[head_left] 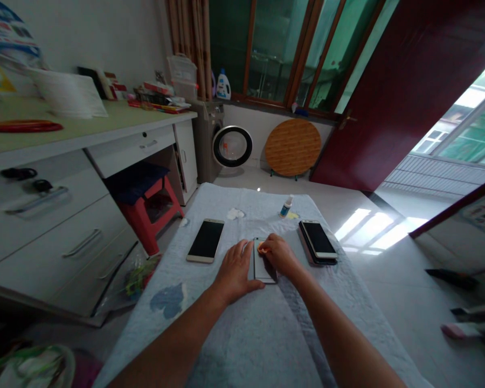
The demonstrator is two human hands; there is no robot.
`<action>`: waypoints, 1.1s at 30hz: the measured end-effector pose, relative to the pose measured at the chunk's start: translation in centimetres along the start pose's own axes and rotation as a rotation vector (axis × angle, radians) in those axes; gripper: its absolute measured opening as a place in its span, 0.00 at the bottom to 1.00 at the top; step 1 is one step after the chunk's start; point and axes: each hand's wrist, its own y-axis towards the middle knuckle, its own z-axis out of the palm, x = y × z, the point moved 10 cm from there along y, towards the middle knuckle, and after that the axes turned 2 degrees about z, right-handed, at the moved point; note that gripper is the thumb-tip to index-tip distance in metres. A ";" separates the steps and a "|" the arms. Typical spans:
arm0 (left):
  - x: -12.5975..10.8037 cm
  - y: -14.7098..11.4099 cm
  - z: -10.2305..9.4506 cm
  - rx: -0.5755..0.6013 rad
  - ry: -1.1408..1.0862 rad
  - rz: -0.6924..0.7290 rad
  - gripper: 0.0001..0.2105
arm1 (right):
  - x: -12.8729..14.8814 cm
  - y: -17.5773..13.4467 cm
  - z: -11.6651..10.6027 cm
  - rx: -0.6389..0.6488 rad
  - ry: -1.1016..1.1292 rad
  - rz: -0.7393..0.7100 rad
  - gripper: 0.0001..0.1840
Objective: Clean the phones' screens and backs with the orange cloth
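A phone with a light frame lies face up on the cloth-covered table, between my two hands. My left hand rests flat at its left side, fingers stretched along that edge and the thumb reaching to its lower edge. In the closed fingers of my right hand is a small orange cloth or pad, pressed on the upper part of the phone's screen. A gold-framed phone lies to the left. On the right, a white-framed phone sits on top of a dark phone or case.
A small spray bottle stands near the table's far right. The pale blue tablecloth has wrinkles near my right forearm. Left of the table are a red stool and a desk with drawers. A washing machine stands beyond, its door open.
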 end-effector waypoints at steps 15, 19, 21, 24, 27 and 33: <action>1.0 0.1 0.9 -0.023 -0.029 -0.010 0.57 | -0.1 4.9 0.9 0.058 -0.183 -0.019 0.15; 0.7 -0.1 0.6 -0.042 -0.042 -0.016 0.58 | 0.3 4.9 1.5 0.067 -0.213 -0.035 0.15; 0.5 -0.2 0.4 -0.057 -0.037 -0.019 0.58 | 0.7 4.5 1.9 0.082 -0.221 -0.054 0.14; 0.4 -0.3 0.3 -0.066 -0.013 -0.033 0.56 | 1.7 3.2 2.7 0.117 -0.239 -0.098 0.13; 0.5 -0.3 0.5 -0.052 0.018 -0.053 0.55 | 2.8 1.3 3.2 0.135 -0.228 -0.143 0.12; 0.8 -0.3 0.5 -0.012 0.067 -0.096 0.51 | 4.7 -2.7 3.0 0.186 -0.175 -0.197 0.07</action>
